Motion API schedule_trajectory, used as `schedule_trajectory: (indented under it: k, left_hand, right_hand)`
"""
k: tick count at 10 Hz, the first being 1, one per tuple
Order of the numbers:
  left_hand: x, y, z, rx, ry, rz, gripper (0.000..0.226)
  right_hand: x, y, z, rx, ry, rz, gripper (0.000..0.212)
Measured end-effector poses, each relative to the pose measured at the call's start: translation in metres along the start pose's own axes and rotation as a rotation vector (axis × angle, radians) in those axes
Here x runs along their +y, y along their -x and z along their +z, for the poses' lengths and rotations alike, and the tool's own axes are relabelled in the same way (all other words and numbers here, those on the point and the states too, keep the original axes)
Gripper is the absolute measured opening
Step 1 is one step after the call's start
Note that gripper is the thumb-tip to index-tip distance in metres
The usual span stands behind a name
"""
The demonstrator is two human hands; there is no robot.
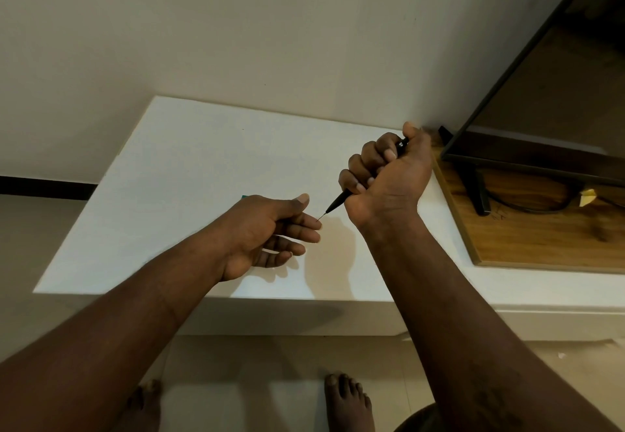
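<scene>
Pointed black tool (341,199) sits clenched in right hand (389,174), tip beside relaxed left hand (267,232), well inside table (186,161) edges.

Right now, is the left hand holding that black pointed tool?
No, the right hand grips the black pointed tool in a fist, while the left hand is open beside its tip.

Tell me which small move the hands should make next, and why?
Probably the left hand should draw its fingers back a little. The right hand grips a thin black tool in a fist, and its needle tip points down at those open fingers, very near them; whether they touch, I cannot tell. Clearing them seems safer before the tip goes lower.
</scene>
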State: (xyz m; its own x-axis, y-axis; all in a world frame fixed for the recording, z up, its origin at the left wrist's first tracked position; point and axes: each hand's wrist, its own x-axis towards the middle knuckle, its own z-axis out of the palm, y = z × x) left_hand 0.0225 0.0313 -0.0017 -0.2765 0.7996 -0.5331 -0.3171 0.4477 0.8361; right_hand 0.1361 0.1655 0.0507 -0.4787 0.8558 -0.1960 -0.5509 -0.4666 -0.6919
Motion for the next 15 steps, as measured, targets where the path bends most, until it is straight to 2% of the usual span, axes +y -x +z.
schedule_trajectory:
  k: [15]
  left_hand:
    - [-0.0009, -0.0003, 0.0010, -0.001, 0.001, -0.009, 0.043]
  right_hand:
    - [-0.0031, -0.0009, -0.0014, 0.018, -0.024, -0.009, 0.053]
